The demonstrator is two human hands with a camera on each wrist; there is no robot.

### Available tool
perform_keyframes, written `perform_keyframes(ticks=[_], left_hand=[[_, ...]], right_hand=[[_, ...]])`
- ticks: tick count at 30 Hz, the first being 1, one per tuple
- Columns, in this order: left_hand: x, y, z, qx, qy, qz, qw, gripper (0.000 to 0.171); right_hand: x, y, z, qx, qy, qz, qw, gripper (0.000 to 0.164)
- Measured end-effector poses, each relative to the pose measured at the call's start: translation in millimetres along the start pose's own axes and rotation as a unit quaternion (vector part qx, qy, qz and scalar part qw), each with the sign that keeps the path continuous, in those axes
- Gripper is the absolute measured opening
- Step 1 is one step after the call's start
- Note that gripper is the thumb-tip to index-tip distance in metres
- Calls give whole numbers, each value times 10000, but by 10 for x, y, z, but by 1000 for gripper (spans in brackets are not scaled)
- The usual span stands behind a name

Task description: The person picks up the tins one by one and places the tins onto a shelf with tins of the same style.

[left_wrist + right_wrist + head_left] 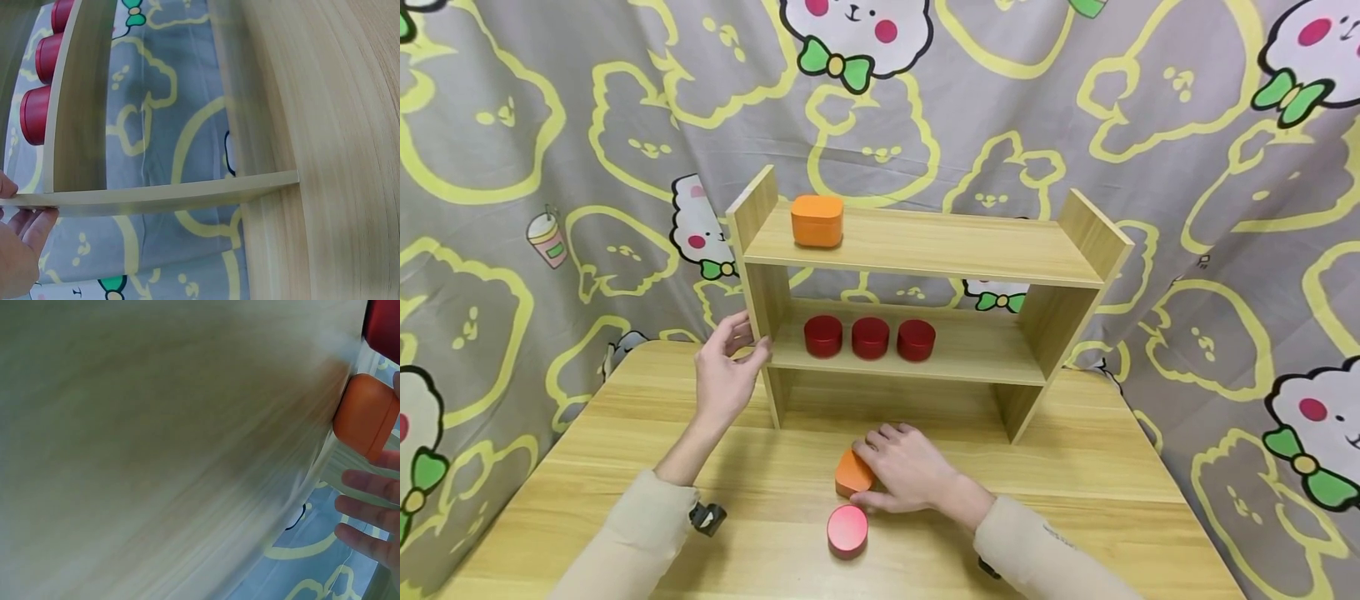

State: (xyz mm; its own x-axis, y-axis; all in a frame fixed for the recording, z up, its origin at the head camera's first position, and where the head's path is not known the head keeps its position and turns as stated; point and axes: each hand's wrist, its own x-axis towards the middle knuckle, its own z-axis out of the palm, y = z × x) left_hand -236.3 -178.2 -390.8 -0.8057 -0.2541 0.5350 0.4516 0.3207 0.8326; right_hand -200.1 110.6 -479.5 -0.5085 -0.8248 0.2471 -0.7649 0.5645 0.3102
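My left hand (727, 367) grips the front edge of the wooden shelf's left side panel (156, 195), thumb on one face and fingers on the other. On the tabletop, my right hand (913, 469) pinches a rounded orange box (853, 473) between thumb and index finger. Its other fingers (369, 512) are spread away from the box in the right wrist view. Just in front of that box stands a round red tin (847, 531), near the right thumb. Three more red tins (870, 338) stand in a row on the middle board, towards its left.
A second orange box (817, 222) sits on the left of the shelf's top board (940, 246). The shelf stands towards the back of the wooden table (1075, 500). A patterned grey curtain (625, 108) hangs behind and on both sides.
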Motion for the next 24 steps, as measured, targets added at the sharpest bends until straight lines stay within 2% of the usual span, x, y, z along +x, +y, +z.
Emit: perform_keyframes(ticks=[16,24], left_hand=[[0,24,1,75,19,-98,9999,40],[-2,27,-3,56,-45,-83,9999,40]], right_hand=[[46,-21,67,-195,-40,-40,9998,70],[73,-36,36,-39,-271,45,9996,59]])
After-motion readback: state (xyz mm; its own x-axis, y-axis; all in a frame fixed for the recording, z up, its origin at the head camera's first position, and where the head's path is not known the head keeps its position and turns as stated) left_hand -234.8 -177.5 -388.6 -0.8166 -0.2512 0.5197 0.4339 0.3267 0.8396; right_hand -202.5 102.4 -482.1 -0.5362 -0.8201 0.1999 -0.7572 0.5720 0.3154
